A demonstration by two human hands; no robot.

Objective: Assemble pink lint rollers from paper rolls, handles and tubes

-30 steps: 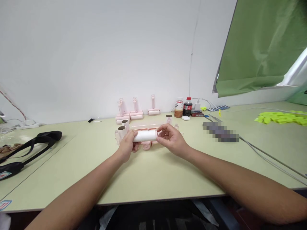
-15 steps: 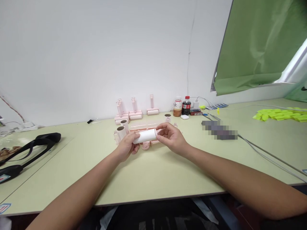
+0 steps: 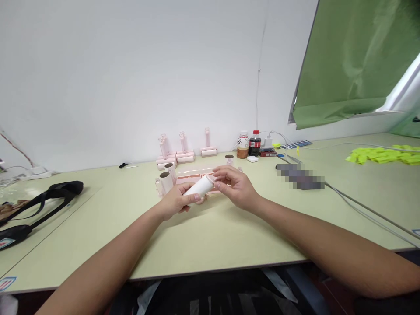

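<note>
In my left hand point(image 3: 174, 202) is a white lint roller refill point(image 3: 200, 187), gripped with the thumb along its side and tilted up to the right. A pinkish rim shows at its right end. My right hand point(image 3: 236, 187) is beside that end, thumb and fingers apart; whether the fingertips touch the rim is hard to see. Behind the hands lies a pink tray with compartments point(image 3: 187, 180), partly covered by them. More rolls with brown cores point(image 3: 166, 181) stand upright left of the tray.
Pink lint rollers point(image 3: 185, 156) stand along the wall. Two drink bottles point(image 3: 243, 145), a small white case point(image 3: 252, 159) and cables lie to the back right. Yellow-green pieces point(image 3: 377, 155) are piled far right. A black strap-like object point(image 3: 49, 210) lies left.
The refill has turned in my left hand, its right end now tilted up more. My left thumb lies further along it. My right fingers have loosened at the end.
</note>
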